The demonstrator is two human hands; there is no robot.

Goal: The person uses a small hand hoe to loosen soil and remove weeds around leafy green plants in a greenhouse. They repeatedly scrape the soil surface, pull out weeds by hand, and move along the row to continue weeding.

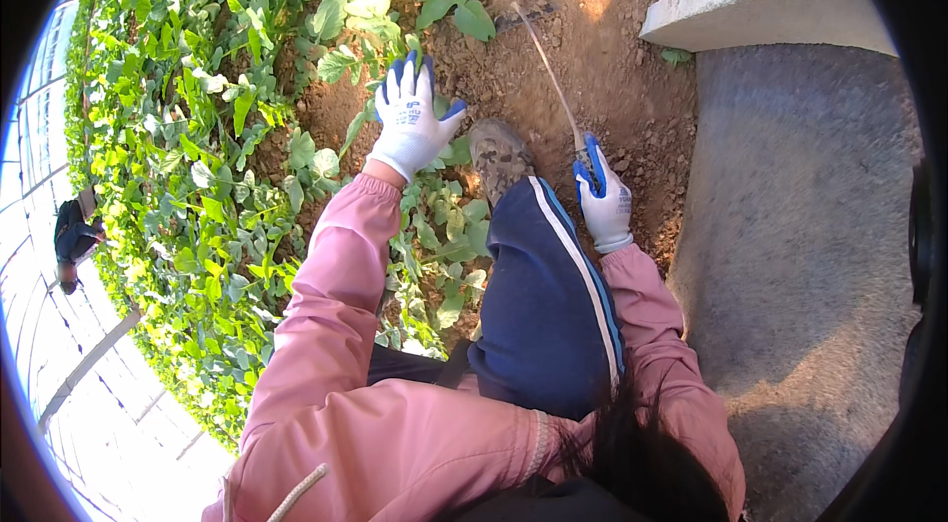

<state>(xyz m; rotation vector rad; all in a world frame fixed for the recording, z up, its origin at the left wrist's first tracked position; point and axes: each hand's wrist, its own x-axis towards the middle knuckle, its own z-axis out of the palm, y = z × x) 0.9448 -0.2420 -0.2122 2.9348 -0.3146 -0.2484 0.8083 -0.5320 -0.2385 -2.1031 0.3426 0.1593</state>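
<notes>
Both hands wear white work gloves with blue palms and fingertips. My left hand (411, 111) reaches over leafy green plants (359, 14), fingers apart and pointing up the picture; its fingertips touch or overlap the leaves, and I see nothing held in it. My right hand (603, 189) is closed around the handle of a thin, slightly curved tool (549, 69), whose long narrow shaft extends up and left over the bare soil. The tool's tip lies near a dark patch on the ground; its exact kind cannot be told.
Brown soil (629, 92) runs between the plants and a grey paved strip (800, 226). A curved pale concrete edge (770, 11) rises at the upper right. My camouflage shoe (500, 155) rests beside low plants. Another person (72, 240) is far off at the left.
</notes>
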